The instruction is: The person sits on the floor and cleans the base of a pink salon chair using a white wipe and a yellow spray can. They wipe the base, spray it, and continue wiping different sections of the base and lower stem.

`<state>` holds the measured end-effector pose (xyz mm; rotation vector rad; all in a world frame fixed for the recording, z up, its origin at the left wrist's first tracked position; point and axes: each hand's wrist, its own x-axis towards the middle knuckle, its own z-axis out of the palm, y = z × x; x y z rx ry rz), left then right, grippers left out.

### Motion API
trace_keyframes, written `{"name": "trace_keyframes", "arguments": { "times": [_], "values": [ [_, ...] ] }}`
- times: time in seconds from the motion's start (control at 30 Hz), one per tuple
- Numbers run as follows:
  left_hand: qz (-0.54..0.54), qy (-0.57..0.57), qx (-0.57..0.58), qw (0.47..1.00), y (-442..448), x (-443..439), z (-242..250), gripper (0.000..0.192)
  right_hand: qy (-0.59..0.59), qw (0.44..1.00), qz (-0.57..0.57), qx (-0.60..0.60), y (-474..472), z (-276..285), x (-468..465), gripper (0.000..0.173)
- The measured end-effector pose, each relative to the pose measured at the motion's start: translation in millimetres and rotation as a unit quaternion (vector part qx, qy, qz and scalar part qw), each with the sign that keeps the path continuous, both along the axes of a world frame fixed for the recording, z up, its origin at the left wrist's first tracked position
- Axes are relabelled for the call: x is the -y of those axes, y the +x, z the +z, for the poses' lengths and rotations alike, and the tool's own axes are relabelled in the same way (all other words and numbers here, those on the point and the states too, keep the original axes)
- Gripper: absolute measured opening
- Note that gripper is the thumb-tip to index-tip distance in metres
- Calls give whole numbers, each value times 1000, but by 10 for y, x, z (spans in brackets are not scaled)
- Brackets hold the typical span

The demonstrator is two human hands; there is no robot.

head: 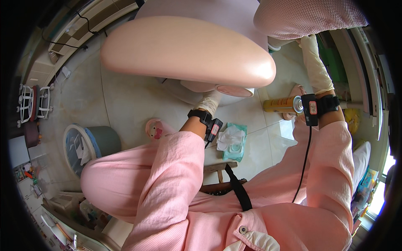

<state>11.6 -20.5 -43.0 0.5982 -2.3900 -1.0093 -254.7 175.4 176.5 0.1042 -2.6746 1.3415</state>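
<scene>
A large, smooth peach-coloured panel (pixel 185 50), seemingly part of a padded chair, fills the upper middle. My left hand (pixel 209 103), in a whitish glove, reaches beneath its lower edge, beside a round pink end cap (pixel 235 91). The panel hides the fingers, so their grip is not visible. At the upper right my right hand (pixel 312 59), gloved the same way, extends up to the lower edge of a textured pink cushion (pixel 307 18). Its fingertips are partly hidden there. Beside the right wrist is a yellow spray can (pixel 279 104) with a silvery top.
Between my knees, an opened wet-wipes pack (pixel 234 142) lies on the tiled floor (pixel 125 100). A lined waste bin (pixel 105 141) stands by my left knee. Black straps with small devices and cables circle both wrists. Cabinets (pixel 42 72) line the left; a white folding frame (pixel 34 105) stands nearby.
</scene>
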Motion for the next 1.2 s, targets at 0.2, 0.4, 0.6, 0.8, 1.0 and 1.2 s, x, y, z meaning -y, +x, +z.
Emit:
{"name": "trace_keyframes", "arguments": {
  "times": [0.2,0.4,0.6,0.8,1.0,1.2],
  "values": [
    [-12,-7,5,1000,-45,54,-41,21,-2,1000,0,-3,-29,-42,-9,51],
    [-38,-11,11,999,-229,-11,-25,21,1,1000,6,-14,-90,-61,-44,51],
    [-105,-21,0,994,-260,-158,-39,22,-3,1000,11,-23,-93,-51,-44,52],
    [-262,5,-36,964,306,-302,-4,22,38,998,38,-23,105,-5,3,53],
    [-340,288,129,886,746,-11,70,25,365,774,378,353,817,313,200,37],
    [-144,572,87,803,1004,425,142,30,278,811,510,70,2323,269,640,47]
  ]
}}
